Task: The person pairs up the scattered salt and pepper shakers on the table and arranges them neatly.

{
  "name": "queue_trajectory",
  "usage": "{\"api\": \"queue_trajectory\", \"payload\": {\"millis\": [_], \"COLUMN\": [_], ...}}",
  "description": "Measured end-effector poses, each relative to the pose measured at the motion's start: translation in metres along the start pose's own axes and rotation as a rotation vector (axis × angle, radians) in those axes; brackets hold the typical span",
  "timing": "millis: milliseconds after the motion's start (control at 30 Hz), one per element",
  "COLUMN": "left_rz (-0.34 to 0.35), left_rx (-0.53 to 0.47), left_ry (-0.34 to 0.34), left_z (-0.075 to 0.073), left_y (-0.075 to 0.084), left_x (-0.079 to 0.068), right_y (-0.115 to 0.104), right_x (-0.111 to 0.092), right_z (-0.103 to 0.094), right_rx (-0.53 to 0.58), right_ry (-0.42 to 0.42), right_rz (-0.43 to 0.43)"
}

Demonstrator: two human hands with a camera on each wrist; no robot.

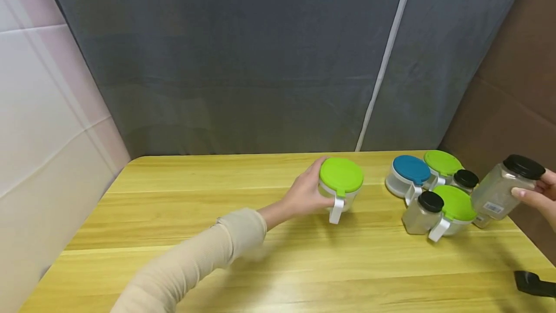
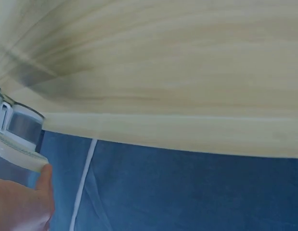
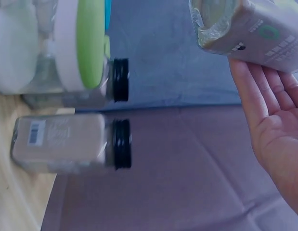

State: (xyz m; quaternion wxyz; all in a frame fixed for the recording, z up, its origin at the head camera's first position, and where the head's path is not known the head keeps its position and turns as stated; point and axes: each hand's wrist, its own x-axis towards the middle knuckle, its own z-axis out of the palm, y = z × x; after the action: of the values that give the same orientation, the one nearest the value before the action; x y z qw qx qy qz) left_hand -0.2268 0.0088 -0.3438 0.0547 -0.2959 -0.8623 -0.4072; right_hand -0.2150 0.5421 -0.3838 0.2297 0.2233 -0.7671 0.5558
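Note:
My left hand (image 1: 304, 194) grips a clear round jar with a green lid (image 1: 340, 175) and a white handle, near the table's middle; a shadow falls just below it. In the left wrist view the hand (image 2: 23, 204) shows at the lower left corner, with only part of the jar in frame. At the far right, my right hand (image 1: 543, 197) holds a square clear jar (image 1: 497, 194) with a black lid, tilted above the table. The right wrist view shows that jar (image 3: 264, 33) raised, fingers (image 3: 264, 89) along its side and its lid out of frame.
On the table's right side stand a blue-lidded jar (image 1: 410, 170), two green-lidded jars and several black-lidded jars, including a small one (image 1: 421, 216) in front. A black object (image 1: 534, 284) lies at the right edge. A grey curtain (image 1: 243, 62) hangs behind the wooden table (image 1: 173, 206).

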Motion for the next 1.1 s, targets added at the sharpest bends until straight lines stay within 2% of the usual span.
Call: {"api": "queue_trajectory", "payload": {"millis": [100, 167, 300, 400, 500, 700, 833, 1000, 1033, 1100], "left_rz": [0.009, 0.009, -0.005, -0.011, -0.012, -0.023, -0.034, -0.048, -0.049, -0.055], "left_rx": [0.002, -0.004, -0.008, -0.005, -0.008, -0.005, -0.018, -0.061, -0.065, -0.074], "left_ry": [0.013, 0.018, 0.026, 0.038, 0.053, 0.089, 0.109, 0.14, 0.147, 0.16], "left_z": [-0.011, -0.018, -0.032, -0.041, -0.05, -0.066, -0.077, -0.089, -0.09, -0.094], "left_y": [-0.001, -0.002, -0.004, -0.006, -0.008, -0.014, -0.019, -0.028, -0.03, -0.034], "left_x": [-0.002, -0.004, -0.007, -0.009, -0.012, -0.017, -0.022, -0.027, -0.028, -0.03], "right_y": [-0.031, -0.066, -0.127, -0.149, -0.158, -0.164, -0.154, -0.157, -0.165, -0.167], "right_x": [0.012, 0.018, 0.028, 0.034, 0.041, 0.054, 0.065, 0.076, 0.078, 0.08], "right_z": [0.023, 0.047, 0.089, 0.105, 0.112, 0.126, 0.131, 0.147, 0.154, 0.16], "right_rx": [0.072, 0.138, 0.168, -0.024, -0.215, -0.371, -0.398, -0.355, -0.352, -0.354], "right_ry": [-0.034, -0.026, 0.01, 0.017, 0.001, -0.08, -0.114, -0.153, -0.153, -0.161], "right_rz": [-0.046, -0.027, 0.046, 0.094, 0.15, 0.238, 0.243, 0.208, 0.217, 0.219]}}
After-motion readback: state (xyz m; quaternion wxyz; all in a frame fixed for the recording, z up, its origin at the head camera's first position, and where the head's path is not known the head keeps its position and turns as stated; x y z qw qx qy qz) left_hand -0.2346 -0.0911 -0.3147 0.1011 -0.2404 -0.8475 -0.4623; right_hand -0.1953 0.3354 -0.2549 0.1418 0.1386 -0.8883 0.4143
